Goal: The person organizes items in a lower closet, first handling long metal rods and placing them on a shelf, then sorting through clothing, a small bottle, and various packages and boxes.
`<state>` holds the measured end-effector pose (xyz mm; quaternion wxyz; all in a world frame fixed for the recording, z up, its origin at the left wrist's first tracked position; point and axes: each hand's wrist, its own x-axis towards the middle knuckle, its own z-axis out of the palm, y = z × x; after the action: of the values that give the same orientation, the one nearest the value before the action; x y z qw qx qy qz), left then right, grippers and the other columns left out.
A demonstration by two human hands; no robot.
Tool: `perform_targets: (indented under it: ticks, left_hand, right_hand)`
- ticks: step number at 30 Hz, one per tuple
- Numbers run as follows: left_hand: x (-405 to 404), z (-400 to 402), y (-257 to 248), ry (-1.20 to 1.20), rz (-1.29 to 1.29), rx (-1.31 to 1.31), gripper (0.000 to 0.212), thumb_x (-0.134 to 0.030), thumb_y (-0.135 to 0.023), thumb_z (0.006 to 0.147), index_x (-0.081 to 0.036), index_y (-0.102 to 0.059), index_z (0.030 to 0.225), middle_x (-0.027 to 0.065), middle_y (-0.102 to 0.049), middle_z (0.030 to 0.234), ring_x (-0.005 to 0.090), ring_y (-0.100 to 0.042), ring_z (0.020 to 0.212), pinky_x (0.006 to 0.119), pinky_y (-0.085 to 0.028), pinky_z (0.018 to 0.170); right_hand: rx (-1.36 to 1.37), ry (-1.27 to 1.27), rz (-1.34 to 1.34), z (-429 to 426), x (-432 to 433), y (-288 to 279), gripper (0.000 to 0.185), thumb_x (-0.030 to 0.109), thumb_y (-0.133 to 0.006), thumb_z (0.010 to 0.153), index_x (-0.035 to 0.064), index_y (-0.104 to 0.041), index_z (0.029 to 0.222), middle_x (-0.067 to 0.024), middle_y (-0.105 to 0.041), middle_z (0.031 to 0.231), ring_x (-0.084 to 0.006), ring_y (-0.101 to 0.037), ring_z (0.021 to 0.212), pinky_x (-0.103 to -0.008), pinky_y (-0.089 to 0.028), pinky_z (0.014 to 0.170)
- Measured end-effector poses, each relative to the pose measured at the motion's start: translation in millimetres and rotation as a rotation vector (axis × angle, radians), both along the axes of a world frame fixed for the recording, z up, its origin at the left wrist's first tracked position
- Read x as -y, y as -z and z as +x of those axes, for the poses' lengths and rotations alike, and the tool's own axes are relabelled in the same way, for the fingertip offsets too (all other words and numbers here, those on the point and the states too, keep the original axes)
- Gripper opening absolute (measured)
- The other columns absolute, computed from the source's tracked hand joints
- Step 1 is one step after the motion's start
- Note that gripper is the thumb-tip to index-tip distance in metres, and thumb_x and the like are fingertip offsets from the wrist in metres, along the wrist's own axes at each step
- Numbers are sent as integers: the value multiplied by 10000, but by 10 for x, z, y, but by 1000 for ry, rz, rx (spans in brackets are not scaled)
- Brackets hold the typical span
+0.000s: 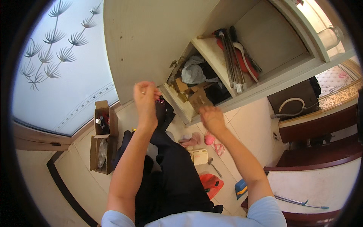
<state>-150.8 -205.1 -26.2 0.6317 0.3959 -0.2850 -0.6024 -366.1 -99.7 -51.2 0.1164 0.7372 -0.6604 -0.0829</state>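
Observation:
My left hand (144, 92) is raised in front of the cabinet door (158, 37), fingers curled inward. Whether it pinches something small cannot be made out. Below it is a dark shoe with pink specks (161, 101). My right hand (212, 119) is at the front of the lower cabinet compartment, fingers bent. It overlaps the lower edge of a cardboard box (199, 99), and contact is unclear. A grey plastic bag (193, 71) and black items (217, 92) lie deeper inside. On the shelf (211, 58) above are several metal rods (227, 61) and a white curved handle (245, 61).
Open cardboard boxes (106, 134) stand by the frosted glass panel (65, 56). On the tiled floor lie pink cloth (192, 140), a cream plastic case (200, 157), a spoon (216, 168), a red bag (211, 184) and a blue item (241, 188). A glass jar (330, 38) lies upper right.

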Motion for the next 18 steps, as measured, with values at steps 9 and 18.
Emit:
perform_targets:
  ticks: [9,18]
  left_hand:
    - [260,-83,297,243,186,-293,231,-272,-504,873,-61,-508,780,28,-510,649,140,-499,588,259,-402,564]
    - [497,182,306,214,392,-364,122,-150,-518,843,-58,-497,767,41,-498,736,157,-475,687,298,-415,684]
  right_hand:
    - [609,533,399,-88,-1164,1573,200,143,-520,752,62,-622,903,-162,-632,828,-320,-608,768,-384,-487,683]
    - [810,875,155,-314,-1367,2431,417,82,-581,677,84,-541,1091,-195,-615,924,-330,-605,846,-393,-479,747]
